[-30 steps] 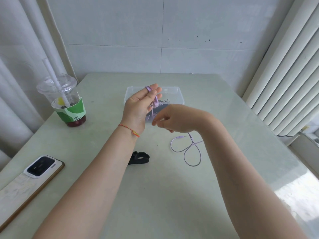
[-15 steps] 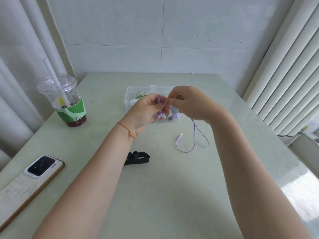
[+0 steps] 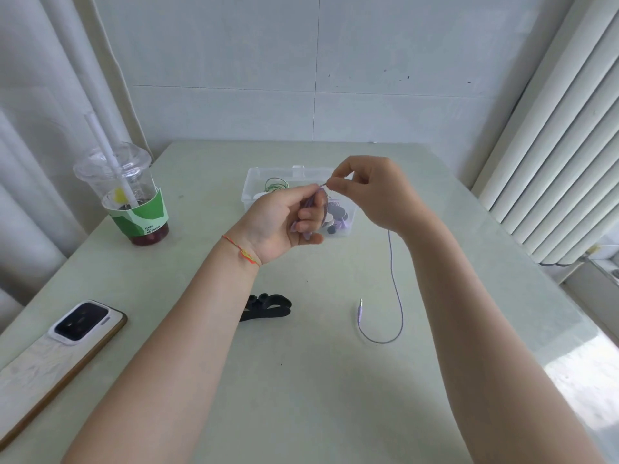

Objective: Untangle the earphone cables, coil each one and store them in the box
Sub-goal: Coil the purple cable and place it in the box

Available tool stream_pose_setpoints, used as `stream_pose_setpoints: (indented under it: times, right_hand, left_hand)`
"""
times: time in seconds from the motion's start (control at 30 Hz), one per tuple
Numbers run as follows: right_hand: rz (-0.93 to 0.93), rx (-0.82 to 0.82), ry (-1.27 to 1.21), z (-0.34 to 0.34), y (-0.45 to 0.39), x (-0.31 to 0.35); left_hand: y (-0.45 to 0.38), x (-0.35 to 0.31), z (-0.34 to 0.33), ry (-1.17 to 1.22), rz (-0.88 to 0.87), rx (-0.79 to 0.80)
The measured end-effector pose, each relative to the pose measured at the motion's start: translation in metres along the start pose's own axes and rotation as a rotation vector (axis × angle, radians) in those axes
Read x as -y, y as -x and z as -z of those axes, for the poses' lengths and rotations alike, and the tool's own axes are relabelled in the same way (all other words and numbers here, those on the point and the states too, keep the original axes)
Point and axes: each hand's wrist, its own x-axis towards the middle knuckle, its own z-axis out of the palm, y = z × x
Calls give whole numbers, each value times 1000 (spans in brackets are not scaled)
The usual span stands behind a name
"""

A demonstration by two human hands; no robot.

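My left hand (image 3: pixel 284 219) grips a coil of the purple earphone cable (image 3: pixel 395 283) wound round its fingers, palm turned toward me. My right hand (image 3: pixel 371 192) pinches the same cable just beside the left fingertips. From the right hand the loose end hangs down to the table and curls left to its jack plug (image 3: pixel 360 313). Behind both hands stands the clear plastic box (image 3: pixel 254 182), with a green cable (image 3: pixel 276 184) coiled inside. Purple earbuds with grey pads dangle in front of the box, below my left fingers.
A black cable tie (image 3: pixel 268 309) lies on the table by my left forearm. An iced drink cup with a straw (image 3: pixel 130 195) stands at the left, and a phone (image 3: pixel 63 339) lies at the near left edge. White blinds hang on the right.
The right hand has moved up and right over the left fingertips, winding more cable on. The loose tail on the table has shortened from a double loop to one strand and a hook.
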Motion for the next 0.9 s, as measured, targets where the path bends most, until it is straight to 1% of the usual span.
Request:
stream_pose_setpoints:
  times: [0.1,0.2,0.3,0.37,0.4,0.47,0.5,0.53,0.6,0.63,0.67,0.7,0.77,0.83,0.9]
  right_hand:
    - [-33,124,90,0,0,-4]
    - [-112,305,190,1,2,-7]
    - [-214,450,236,2,4,-12]
    - [-251,516,293,5,5,-16]
    - [-264,518,294,7,6,-18]
    - [-310,442,213,12,4,-21]
    - [-332,397,194,15,3,-22]
    - [-339,371,226,18,2,-23]
    - [-326,400,435,21,1,-26]
    - [-318,441,532,21,2,-26]
    - [-302,464,561,20,3,-24]
    - [-267,460,517,18,3,-20]
    - [-165,377,293,13,4,-9]
    - [-122,276,60,4,5,3]
    - [-114,291,-76,-4,7,12]
  left_hand:
    - [-1,-2,5,225,-31,3]
    - [-4,-2,12,372,-26,-77]
    - [-11,2,18,452,-23,-308]
    - [-13,3,23,500,-53,-470]
    - [-14,3,26,515,-72,-533]
    - [-15,2,30,511,-106,-628]
    - [-15,2,30,488,-115,-660]
    - [-15,1,30,444,-116,-676]
    - [-14,1,28,275,-79,-647]
    - [-12,2,26,156,-47,-602]
    - [-11,2,23,35,-13,-541]
    - [-10,3,19,-72,19,-473]
    - [-7,4,11,-228,63,-343]
    - [-4,3,5,-310,68,-236]
    - [-2,2,2,-321,40,-167]
